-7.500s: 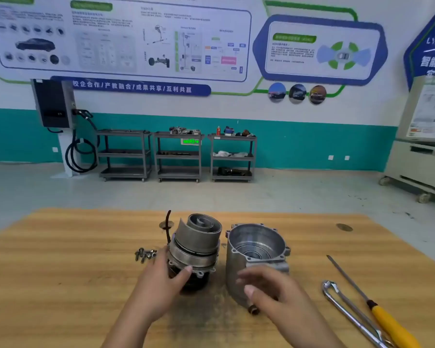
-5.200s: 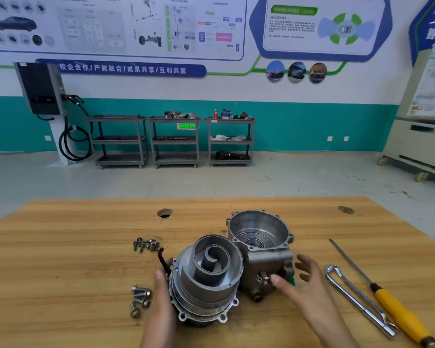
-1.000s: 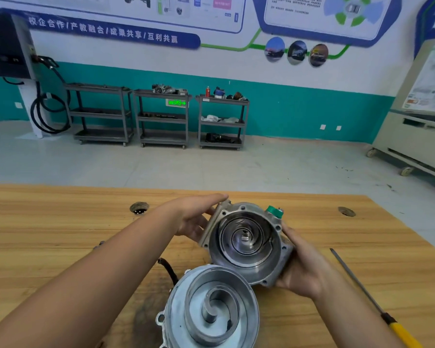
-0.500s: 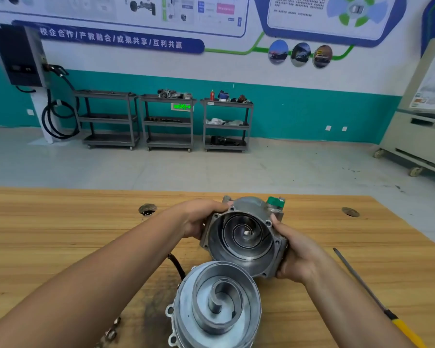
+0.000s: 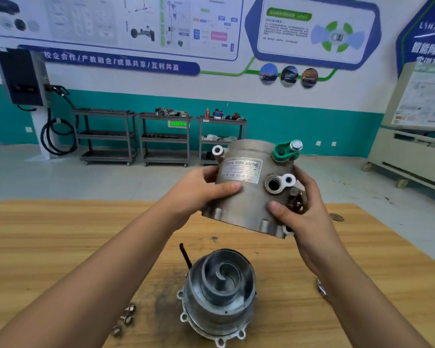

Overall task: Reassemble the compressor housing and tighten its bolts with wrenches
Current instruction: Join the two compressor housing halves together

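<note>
Gripping from either side, left hand (image 5: 199, 189) and right hand (image 5: 302, 218) curl round the housing (image 5: 246, 197), held tilted in the air above the table (image 5: 60, 247), mouth downward. Nothing looks joined yet: loose bolts (image 5: 126, 317) lie at left, the scroll base (image 5: 221, 292) stands uncovered mid-table, and wrenching remains. Housing is dull cast metal, cylindrical, lugged at its rim, with a green cap (image 5: 284, 150).

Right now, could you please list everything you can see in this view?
table: one, wooden, foreground
housing: one, silver with green fitting, held above the table
scroll body: one, silver, on the table, spiral up
bolts: three visible, silver, left of the scroll body
cable: one, black, by the scroll body
carts: three, grey, far wall
charger: one, black, left wall
left hand: one, gripping the housing's left side
right hand: one, gripping its right side
</note>
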